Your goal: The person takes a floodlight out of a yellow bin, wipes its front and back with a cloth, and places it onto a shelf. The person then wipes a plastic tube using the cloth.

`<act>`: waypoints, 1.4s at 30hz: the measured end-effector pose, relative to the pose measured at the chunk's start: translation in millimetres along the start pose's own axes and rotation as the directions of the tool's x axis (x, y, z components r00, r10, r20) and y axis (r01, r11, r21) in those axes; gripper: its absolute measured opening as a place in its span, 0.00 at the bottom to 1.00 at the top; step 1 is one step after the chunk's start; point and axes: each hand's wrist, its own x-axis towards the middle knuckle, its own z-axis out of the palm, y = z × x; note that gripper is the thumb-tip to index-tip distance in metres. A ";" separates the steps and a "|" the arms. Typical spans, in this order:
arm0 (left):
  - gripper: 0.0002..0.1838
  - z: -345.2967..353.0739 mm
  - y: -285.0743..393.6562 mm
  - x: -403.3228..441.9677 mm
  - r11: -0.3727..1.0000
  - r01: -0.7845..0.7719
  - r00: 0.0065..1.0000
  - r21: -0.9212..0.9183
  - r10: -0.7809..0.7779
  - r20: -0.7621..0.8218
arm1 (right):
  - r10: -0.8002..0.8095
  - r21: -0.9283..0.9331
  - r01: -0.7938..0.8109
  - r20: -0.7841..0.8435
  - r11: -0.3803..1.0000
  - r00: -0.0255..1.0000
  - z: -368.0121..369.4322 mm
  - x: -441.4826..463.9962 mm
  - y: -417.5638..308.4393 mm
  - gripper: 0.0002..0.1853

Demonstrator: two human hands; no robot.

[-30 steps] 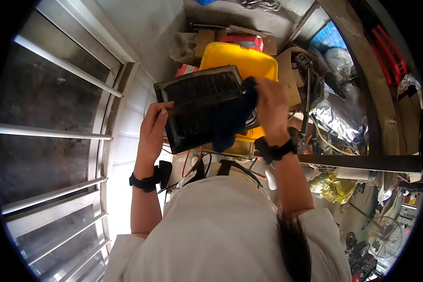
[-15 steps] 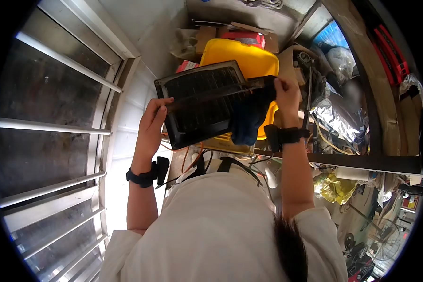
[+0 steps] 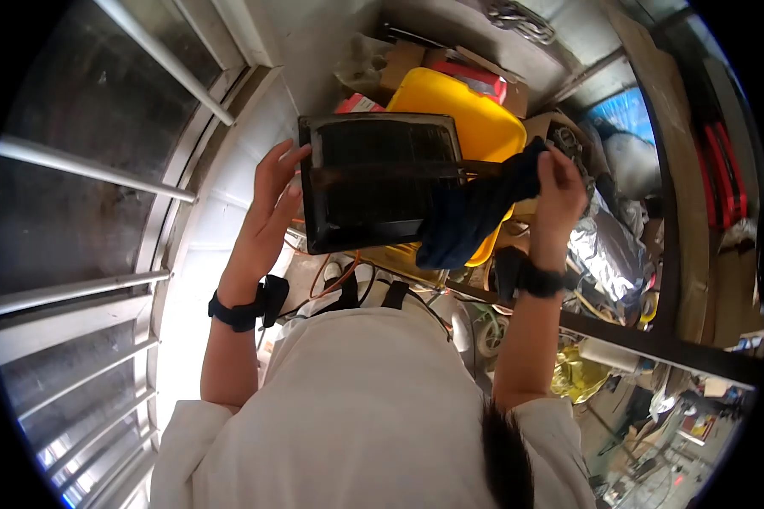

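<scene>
On your left, a dim window [image 3: 68,233] behind white bars [image 3: 93,172]; ahead of you, a metal chain [image 3: 522,21] up top, clear plastic [image 3: 361,64], cardboard [image 3: 403,64] and a red box [image 3: 475,81] near the corner; to your right, blue plastic [image 3: 624,114], crumpled silver foil [image 3: 607,254], a long red object [image 3: 723,174] at the edge; lower right, crumpled yellow foil [image 3: 577,373].

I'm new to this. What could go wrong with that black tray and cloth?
The black tray might slip or tip: the left hand is open and seems to be only at its edge. The dark cloth, gripped at one end by the right hand, overlaps the tray in this view, so a tug might drag or knock it.
</scene>
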 end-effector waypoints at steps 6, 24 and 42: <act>0.24 -20.1 -0.2 -25.6 1.000 -0.016 0.997 -0.021 0.018 0.074 | -0.083 0.156 0.038 0.292 0.987 0.953 74.4 -80.4 -116.8 0.10; 0.18 -2.4 -33.2 7.0 0.941 -0.223 0.975 0.255 0.220 0.039 | -0.329 -0.216 0.624 0.696 0.751 0.638 133.1 -84.8 -61.2 0.03; 0.13 -23.4 -52.1 53.5 0.979 0.112 0.860 -0.171 -0.009 0.510 | -0.145 -0.236 0.419 0.701 0.877 0.698 120.1 -73.1 -56.8 0.04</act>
